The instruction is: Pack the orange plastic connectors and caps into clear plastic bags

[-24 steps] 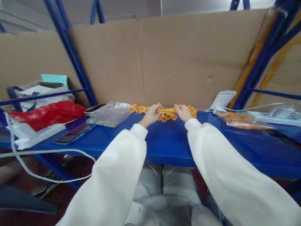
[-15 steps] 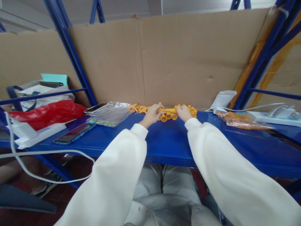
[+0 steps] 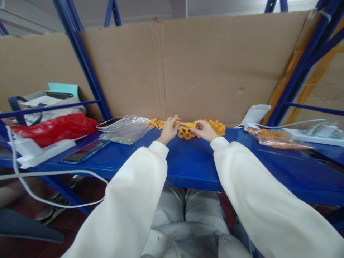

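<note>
My left hand [image 3: 168, 131] is closed around the left end of a long yellow plastic piece [image 3: 187, 124], held level just above the blue shelf [image 3: 188, 161]. The fingers of my right hand [image 3: 206, 131] close on its other end. Below and between both hands lie several yellow round, hollow-ended pieces [image 3: 187, 135]. Beside my right hand, knobbly yellow blocks [image 3: 217, 127] are bunched against the cardboard. Thin, branching yellow pieces [image 3: 155, 124] lie just left of my left hand. My fingers cover parts of the long piece.
A cardboard sheet [image 3: 204, 68] walls off the back. To the left are a clear plastic bag [image 3: 131, 130], a phone [image 3: 86, 152], a red bag [image 3: 57, 129] and a white power strip [image 3: 48, 154]. At right, a plastic packet with orange contents [image 3: 276, 138] lies near another power strip [image 3: 311, 135].
My right hand has moved left from the yellow blocks onto the end of the long piece, uncovering more blocks. My left hand and the piece have shifted slightly left.
</note>
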A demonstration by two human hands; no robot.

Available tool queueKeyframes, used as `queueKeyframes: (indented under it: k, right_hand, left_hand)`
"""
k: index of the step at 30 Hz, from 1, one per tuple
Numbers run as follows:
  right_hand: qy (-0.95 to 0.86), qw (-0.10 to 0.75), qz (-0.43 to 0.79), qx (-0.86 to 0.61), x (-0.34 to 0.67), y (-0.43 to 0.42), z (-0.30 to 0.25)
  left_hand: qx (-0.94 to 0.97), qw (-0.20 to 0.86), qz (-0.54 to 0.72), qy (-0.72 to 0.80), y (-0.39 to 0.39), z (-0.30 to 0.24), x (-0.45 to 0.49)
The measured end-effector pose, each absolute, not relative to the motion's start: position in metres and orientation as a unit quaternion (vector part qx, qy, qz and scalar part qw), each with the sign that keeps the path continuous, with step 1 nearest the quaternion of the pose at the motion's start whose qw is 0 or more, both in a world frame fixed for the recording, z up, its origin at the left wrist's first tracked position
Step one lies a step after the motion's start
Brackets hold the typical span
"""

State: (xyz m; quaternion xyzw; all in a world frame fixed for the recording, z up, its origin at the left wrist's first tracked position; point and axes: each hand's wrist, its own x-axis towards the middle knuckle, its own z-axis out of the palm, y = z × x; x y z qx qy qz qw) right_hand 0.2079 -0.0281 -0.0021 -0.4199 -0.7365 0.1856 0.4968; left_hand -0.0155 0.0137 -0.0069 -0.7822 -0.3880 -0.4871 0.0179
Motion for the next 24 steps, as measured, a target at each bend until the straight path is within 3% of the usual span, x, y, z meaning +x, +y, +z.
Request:
queueKeyframes:
  k: [6,10,18,24]
  right_hand:
    - [-0.724,0.477,0.05,-0.496,0.2,-0.029,0.001]
    - [-0.708,0.418,-0.014,-0.569,0.188,-0.03,0.008]
    - [-0.65,0.302,-0.017,-0.698,0.159,-0.031,0.014]
    - [-0.691,0.258,-0.058,-0.673,0.162,-0.038,0.005]
  left_hand:
    - [-0.785,-0.006,-0.487,-0.382,0.023,-0.012,-0.017]
    - [-0.774,-0.001,-0.466,-0.429,0.021,-0.014,-0.017]
    - [-0.71,0.021,-0.336,-0.619,0.0,-0.004,-0.018]
    - [-0.651,0.003,-0.325,-0.686,0.001,-0.004,-0.033]
